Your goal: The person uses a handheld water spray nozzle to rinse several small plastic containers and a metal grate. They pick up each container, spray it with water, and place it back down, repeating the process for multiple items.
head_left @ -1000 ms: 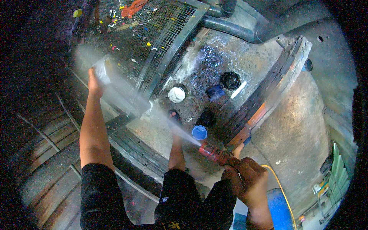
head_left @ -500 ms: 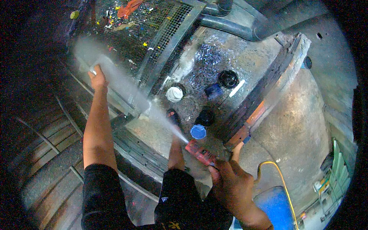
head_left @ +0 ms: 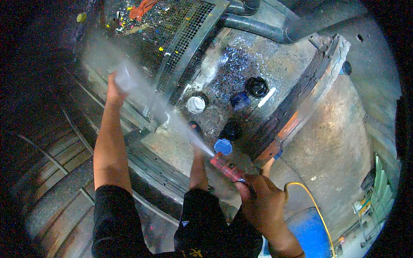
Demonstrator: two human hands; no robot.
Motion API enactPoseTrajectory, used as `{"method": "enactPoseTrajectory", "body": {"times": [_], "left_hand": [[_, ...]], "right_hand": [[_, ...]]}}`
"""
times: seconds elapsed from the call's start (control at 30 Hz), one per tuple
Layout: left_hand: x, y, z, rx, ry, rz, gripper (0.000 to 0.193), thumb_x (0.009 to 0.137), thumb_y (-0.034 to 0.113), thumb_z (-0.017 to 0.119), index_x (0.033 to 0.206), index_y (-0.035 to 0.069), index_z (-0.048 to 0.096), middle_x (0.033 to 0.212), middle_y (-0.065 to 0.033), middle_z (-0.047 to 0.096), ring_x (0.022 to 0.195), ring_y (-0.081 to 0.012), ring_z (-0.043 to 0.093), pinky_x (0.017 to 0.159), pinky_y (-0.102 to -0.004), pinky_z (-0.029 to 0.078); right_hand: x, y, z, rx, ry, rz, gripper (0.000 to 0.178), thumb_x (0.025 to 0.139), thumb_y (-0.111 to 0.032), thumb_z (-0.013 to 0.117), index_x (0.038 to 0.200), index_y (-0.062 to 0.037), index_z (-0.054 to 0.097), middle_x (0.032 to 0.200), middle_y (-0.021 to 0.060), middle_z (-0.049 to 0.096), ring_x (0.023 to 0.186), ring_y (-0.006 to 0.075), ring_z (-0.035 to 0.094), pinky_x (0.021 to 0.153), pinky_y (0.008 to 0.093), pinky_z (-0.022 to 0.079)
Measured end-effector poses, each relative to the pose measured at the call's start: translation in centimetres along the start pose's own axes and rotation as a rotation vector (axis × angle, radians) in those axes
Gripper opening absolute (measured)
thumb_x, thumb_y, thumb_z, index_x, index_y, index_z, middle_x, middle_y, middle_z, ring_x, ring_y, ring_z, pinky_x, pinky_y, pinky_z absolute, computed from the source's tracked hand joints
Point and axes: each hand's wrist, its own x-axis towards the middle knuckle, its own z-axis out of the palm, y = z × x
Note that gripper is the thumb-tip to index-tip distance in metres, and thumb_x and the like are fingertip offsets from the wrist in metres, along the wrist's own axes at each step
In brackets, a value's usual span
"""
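My right hand [head_left: 260, 195] is closed round a red spray nozzle [head_left: 228, 167]. A white jet of water [head_left: 167, 114] shoots from its tip up and to the left. At the far end of the jet my left hand [head_left: 115, 89] grips a pale, whitish object [head_left: 125, 78], blurred by the spray, so its kind cannot be made out. On the wet floor between my arms and the far wall stand a white tub [head_left: 196, 104], a light-blue tub [head_left: 223, 146], a dark-blue container [head_left: 240, 101] and a round black tub [head_left: 257, 87].
A metal grating [head_left: 185, 47] littered with coloured scraps lies far left, an orange-red cloth-like piece [head_left: 142, 9] on it. Grey pipes [head_left: 254, 28] run behind. A low crumbling wall [head_left: 301, 101] bounds the right. A yellow hose [head_left: 317, 202] passes a blue barrel [head_left: 309, 234].
My left hand has shifted slightly right and turned, bringing the pale object further into the jet. The nozzle in my right hand has barely moved and still sprays.
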Motion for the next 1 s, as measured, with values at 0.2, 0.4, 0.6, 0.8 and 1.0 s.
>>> {"method": "enactPoseTrajectory", "body": {"times": [0.2,0.4,0.6,0.8,1.0], "left_hand": [[0.5,0.4,-2.3,-0.224,-0.194,-0.147,0.051,0.087,0.043,0.058,0.129,0.015,0.053,0.126,-0.0056,0.059,0.118,-0.0253,0.056,0.091,-0.0458,0.05],[0.3,0.1,-2.3,0.219,-0.436,-0.005,0.055,0.077,0.017,0.07,0.129,0.009,0.05,0.13,-0.005,0.057,0.122,-0.021,0.053,0.101,-0.042,0.046],[4.1,-1.4,-6.1,0.293,-0.425,-0.076,0.077,0.072,0.015,0.075,0.138,0.009,0.036,0.13,-0.0043,0.056,0.123,-0.0215,0.052,0.11,-0.0389,0.038],[0.0,0.0,-1.1,0.054,-0.302,-0.183,0.057,0.086,0.045,0.057,0.133,0.013,0.047,0.129,-0.0047,0.057,0.119,-0.0234,0.054,0.102,-0.0417,0.044],[-0.2,1.4,-2.0,-0.148,0.039,0.003,0.06,0.089,0.058,0.048,0.131,0.014,0.053,0.127,-0.005,0.057,0.111,-0.0255,0.057,0.091,-0.0444,0.049]], "right_hand": [[0.3,0.8,-0.3,0.041,-0.034,-0.018,0.02,0.084,-0.018,0.075,0.1,-0.0085,0.068,0.081,0.0146,0.068,0.068,0.0344,0.068,0.056,0.0428,0.053],[0.6,0.8,-0.4,0.013,-0.025,-0.051,0.02,0.084,-0.018,0.075,0.099,-0.0075,0.068,0.08,0.0138,0.069,0.067,0.0346,0.068,0.056,0.0429,0.053],[1.3,0.7,-0.5,0.068,-0.026,-0.078,0.02,0.084,-0.014,0.076,0.1,-0.0058,0.067,0.08,0.0154,0.069,0.066,0.0349,0.068,0.055,0.0413,0.053],[1.2,1.0,-0.2,0.049,-0.037,-0.051,0.019,0.083,-0.013,0.075,0.099,-0.0056,0.068,0.08,0.0159,0.068,0.065,0.035,0.068,0.055,0.0407,0.053],[1.6,0.6,-0.2,0.048,-0.016,-0.074,0.019,0.082,-0.013,0.077,0.098,-0.0068,0.068,0.079,0.0149,0.069,0.065,0.0341,0.068,0.055,0.0408,0.053]]}}
